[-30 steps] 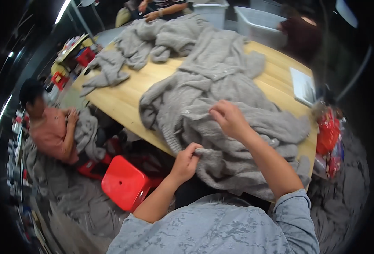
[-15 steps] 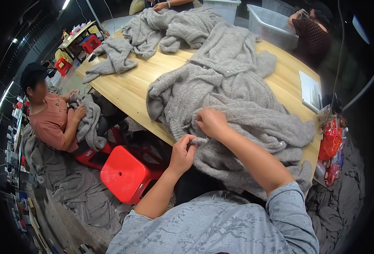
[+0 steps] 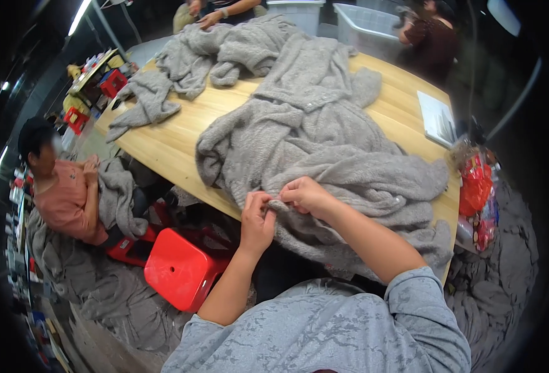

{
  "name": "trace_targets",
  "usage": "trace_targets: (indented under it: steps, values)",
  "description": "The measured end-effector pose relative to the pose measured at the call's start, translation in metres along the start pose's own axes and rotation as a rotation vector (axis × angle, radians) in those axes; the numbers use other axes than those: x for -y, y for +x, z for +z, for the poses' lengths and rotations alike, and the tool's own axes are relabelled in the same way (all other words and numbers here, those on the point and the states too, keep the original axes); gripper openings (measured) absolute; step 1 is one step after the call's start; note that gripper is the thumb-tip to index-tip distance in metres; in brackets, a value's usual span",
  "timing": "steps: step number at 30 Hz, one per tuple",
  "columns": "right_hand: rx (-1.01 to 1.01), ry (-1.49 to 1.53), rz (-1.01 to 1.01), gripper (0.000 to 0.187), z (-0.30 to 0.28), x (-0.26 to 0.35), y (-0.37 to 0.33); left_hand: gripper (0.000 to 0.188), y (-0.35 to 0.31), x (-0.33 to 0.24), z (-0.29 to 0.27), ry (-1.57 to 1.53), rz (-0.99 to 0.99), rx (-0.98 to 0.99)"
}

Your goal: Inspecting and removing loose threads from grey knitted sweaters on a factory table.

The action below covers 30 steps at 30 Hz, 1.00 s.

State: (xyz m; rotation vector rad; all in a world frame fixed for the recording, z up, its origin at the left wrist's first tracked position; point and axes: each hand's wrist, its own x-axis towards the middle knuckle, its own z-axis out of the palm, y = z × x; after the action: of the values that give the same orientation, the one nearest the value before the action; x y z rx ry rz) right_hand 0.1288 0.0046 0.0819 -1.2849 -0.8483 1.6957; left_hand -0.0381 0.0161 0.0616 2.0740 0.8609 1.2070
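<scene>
A fluffy grey knit garment [image 3: 243, 133] lies bunched across the near part of the wooden table [image 3: 181, 127]. At the table's near edge, my left hand [image 3: 257, 222] pinches a small folded edge of it between thumb and fingers. Close beside it, fingertips almost touching, is my right hand [image 3: 308, 198], closed in a pinch over the same edge. Whatever those fingertips hold is too small to make out. The rest of the knit drapes off the table toward my lap, under my right forearm.
More grey knits [image 3: 249, 46] lie at the far side, where another person's hands [image 3: 211, 18] work. A seated co-worker [image 3: 69, 193] holds a knit at left, near a red stool [image 3: 181, 267]. White papers [image 3: 436, 118], a red plastic bag [image 3: 475, 183] and plastic bins [image 3: 364, 28] stand right and beyond.
My right hand has come down from above the knit to my left fingertips. The view has shifted slightly. The seated co-worker's hands have risen toward the chest.
</scene>
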Motion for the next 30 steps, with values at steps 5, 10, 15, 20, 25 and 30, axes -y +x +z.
trace_targets:
  steps: [5, 10, 15, 20, 25, 30]
  values:
    - [-0.053, 0.045, 0.008, 0.014, 0.001, -0.021, -0.001, 0.015, -0.014, 0.005, 0.009, -0.256, -0.331, 0.107]
    - [-0.131, -0.639, -0.494, 0.029, 0.002, -0.032, -0.008, 0.014, -0.017, 0.004, 0.006, -0.042, -0.257, 0.147]
    - [-0.127, -1.052, -0.62, 0.028, 0.009, -0.023, -0.041, 0.012, -0.019, 0.003, 0.008, -0.298, -0.382, 0.084]
    - [-0.108, -1.072, -0.725, 0.022, 0.0, -0.017, -0.039, 0.003, -0.014, 0.001, 0.0, -0.5, -0.524, 0.187]
    - [-0.23, -1.055, -0.727, 0.02, 0.011, -0.015, -0.036, 0.004, -0.013, 0.003, -0.002, -0.628, -0.538, 0.142]
    - [-0.115, -0.602, -0.514, 0.015, -0.005, -0.007, -0.032, 0.007, -0.008, -0.01, 0.003, -0.666, -0.464, 0.133]
